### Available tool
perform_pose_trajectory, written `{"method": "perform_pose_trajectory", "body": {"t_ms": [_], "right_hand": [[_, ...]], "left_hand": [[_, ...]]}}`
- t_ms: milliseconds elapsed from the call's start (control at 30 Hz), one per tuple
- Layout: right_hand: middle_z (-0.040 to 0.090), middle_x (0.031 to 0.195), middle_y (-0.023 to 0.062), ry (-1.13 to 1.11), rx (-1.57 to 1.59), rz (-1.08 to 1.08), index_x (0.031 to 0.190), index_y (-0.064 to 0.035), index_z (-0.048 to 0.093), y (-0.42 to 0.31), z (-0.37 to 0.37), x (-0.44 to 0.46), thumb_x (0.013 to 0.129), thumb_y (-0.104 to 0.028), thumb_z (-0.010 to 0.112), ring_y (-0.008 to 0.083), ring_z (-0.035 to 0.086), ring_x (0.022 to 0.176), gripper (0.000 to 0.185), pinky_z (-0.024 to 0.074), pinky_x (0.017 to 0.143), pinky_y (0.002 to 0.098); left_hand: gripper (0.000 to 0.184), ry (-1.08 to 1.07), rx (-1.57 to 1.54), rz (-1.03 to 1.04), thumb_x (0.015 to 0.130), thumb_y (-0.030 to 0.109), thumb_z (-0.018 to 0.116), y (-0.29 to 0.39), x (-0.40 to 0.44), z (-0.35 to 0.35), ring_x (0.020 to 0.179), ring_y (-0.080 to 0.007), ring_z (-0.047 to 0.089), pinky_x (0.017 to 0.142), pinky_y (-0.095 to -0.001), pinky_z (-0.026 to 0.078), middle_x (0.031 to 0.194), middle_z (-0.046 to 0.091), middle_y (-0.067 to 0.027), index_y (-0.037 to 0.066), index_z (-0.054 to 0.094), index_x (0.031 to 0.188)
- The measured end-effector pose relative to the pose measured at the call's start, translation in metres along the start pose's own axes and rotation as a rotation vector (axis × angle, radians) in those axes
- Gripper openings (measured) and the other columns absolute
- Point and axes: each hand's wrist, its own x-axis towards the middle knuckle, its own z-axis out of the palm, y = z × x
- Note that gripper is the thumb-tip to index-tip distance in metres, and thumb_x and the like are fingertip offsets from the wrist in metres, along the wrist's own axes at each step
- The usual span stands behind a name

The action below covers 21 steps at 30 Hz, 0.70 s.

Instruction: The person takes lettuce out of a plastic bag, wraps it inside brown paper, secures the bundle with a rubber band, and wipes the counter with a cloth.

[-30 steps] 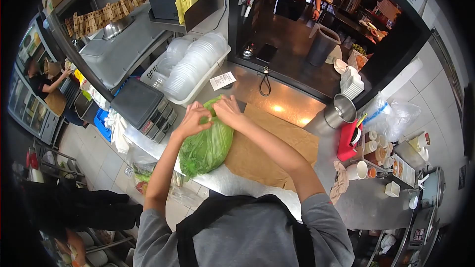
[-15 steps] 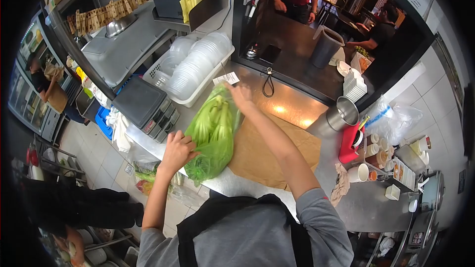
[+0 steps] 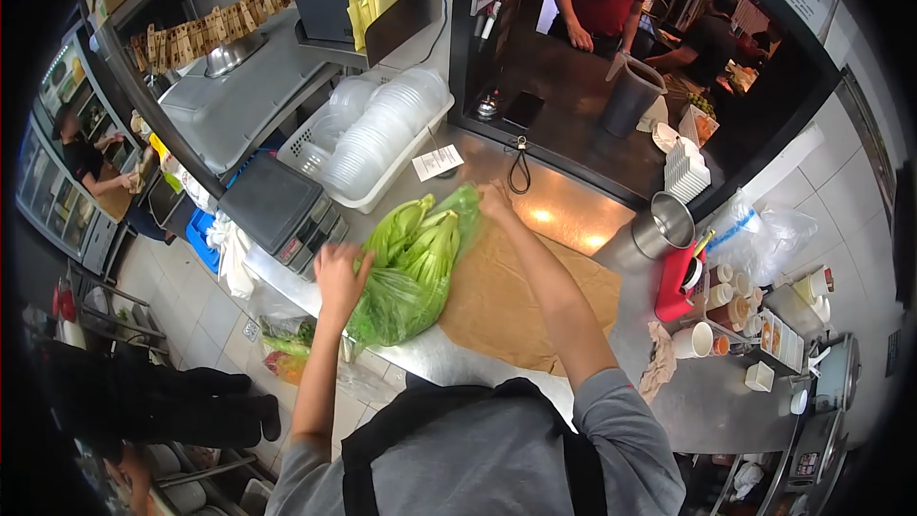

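Observation:
A clear green plastic bag [image 3: 387,311] lies on the steel counter with its mouth open. Leafy greens [image 3: 420,248] with pale stalks show at its top end. My right hand [image 3: 493,201] is closed on the upper right edge of the bag. On the left side, my left hand [image 3: 341,272] is beside the bag with its fingers apart and nothing visible in them. Brown paper [image 3: 535,301] lies flat to the right of the bag, partly under my right forearm.
Beyond the greens stands a white basket [image 3: 368,196] of clear plastic bowls, beside black drawers [image 3: 277,205]. A steel pot [image 3: 662,225] and red holder [image 3: 674,277] are at right. People stand past the pass-through and at left.
The bag's mouth, bunched between both hands earlier, is now spread, exposing the greens. My hands have moved apart, and the right one has pulled the bag's edge to the right.

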Motion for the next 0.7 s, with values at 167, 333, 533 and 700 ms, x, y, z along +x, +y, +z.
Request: {"method": "perform_pose_trajectory", "body": {"t_ms": [167,333,533,700], "right_hand": [[0.042,0.12,0.016,0.222,0.317,-0.035,0.132,-0.01,0.037,-0.01,0.025,-0.013,0.076,-0.019,0.066,0.0361,0.041,0.117,0.063,0.0412,0.093,0.0423],[0.031,0.138,0.0177,-0.292,0.64,0.203,0.14,-0.0071,0.024,-0.021,0.016,-0.061,0.08,-0.034,0.068,0.0325,0.039,0.124,0.079,0.0445,0.092,0.0492],[0.031,0.141,0.0159,-0.52,0.871,0.294,0.146,-0.0119,-0.001,-0.051,-0.008,-0.104,0.078,-0.043,0.07,0.0311,0.04,0.124,0.103,0.0439,0.093,0.0518],[0.035,0.139,0.0138,-0.508,0.933,0.237,0.145,-0.0162,0.002,-0.055,-0.017,-0.11,0.076,-0.026,0.071,0.0305,0.044,0.121,0.099,0.045,0.087,0.0547]], "left_hand": [[0.089,-0.192,-0.226,-0.141,0.062,0.052,0.076,-0.014,0.073,0.105,0.109,-0.039,0.052,0.091,-0.0424,0.043,0.111,0.057,-0.0239,0.0,0.045,0.128],[0.09,-0.731,-0.314,-0.261,0.048,0.049,0.08,-0.041,0.12,0.132,0.101,-0.0332,0.06,0.087,-0.0369,0.046,0.104,0.062,-0.024,-0.003,0.055,0.117],[0.061,-0.432,-0.511,-0.129,0.053,0.029,0.081,-0.02,0.108,0.097,0.088,-0.0243,0.063,0.079,-0.0319,0.048,0.094,0.066,-0.0146,-0.004,0.061,0.1],[0.05,-0.199,-1.047,-0.08,0.062,0.007,0.076,0.0,0.087,0.012,0.09,-0.0161,0.06,0.082,-0.0274,0.046,0.098,0.063,-0.0069,0.0,0.055,0.107]]}}
